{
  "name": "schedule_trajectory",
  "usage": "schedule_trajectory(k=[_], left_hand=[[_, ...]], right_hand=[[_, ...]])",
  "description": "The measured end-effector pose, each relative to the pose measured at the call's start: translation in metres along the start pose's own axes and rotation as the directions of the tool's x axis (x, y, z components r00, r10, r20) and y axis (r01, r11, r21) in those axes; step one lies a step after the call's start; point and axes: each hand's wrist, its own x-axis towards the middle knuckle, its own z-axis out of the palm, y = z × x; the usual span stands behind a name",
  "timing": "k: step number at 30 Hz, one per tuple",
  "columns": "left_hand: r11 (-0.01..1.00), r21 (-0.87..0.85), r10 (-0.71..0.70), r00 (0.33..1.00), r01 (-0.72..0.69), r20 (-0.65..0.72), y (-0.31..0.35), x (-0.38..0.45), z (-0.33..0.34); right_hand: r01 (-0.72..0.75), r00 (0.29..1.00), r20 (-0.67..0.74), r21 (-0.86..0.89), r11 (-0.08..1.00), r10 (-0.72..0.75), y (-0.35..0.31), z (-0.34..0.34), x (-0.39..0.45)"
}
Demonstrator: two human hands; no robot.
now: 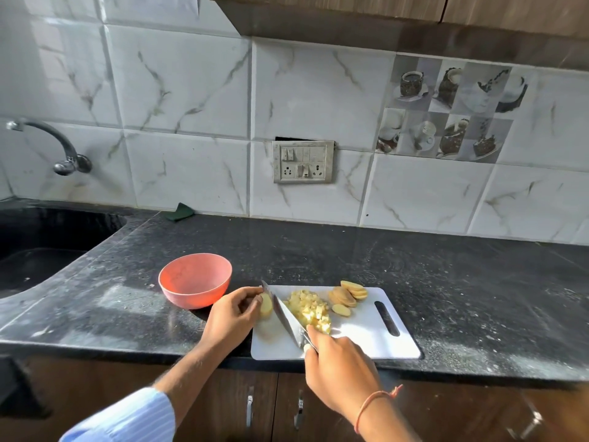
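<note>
A white cutting board (pixel 360 338) lies at the front edge of the black counter. My left hand (pixel 231 315) pinches a potato piece (pixel 266 305) at the board's left end. My right hand (pixel 338 365) grips the handle of a knife (pixel 280 311), whose blade slants up and left right beside that piece. A heap of diced potato (pixel 310 309) sits just right of the blade. Several potato slices (pixel 349 295) lie at the board's far side.
An empty pink bowl (pixel 195 280) stands left of the board, close to my left hand. A black sink (pixel 41 247) with a wall tap (pixel 63 151) is at the far left. A green scrub pad (pixel 180 212) lies by the tiled wall, and a switch panel (pixel 302 161) hangs above.
</note>
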Motion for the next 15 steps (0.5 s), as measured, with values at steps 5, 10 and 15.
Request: schedule_trajectory(k=[5, 10, 15], left_hand=[[0.959, 0.278, 0.015, 0.989, -0.056, 0.147, -0.003, 0.006, 0.003], [0.916, 0.386, -0.019, 0.951, -0.108, 0.309, -0.008, 0.011, -0.018], [0.916, 0.369, 0.033, 0.947, -0.156, 0.318, -0.009, 0.010, -0.018]], right_hand=[[-0.069, 0.997, -0.027, -0.074, 0.995, 0.067, 0.005, -0.004, 0.001], [-0.098, 0.995, 0.009, -0.070, 0.993, 0.099, 0.006, -0.005, 0.003], [-0.124, 0.992, 0.016, -0.017, 0.992, 0.124, -0.002, -0.005, 0.003]])
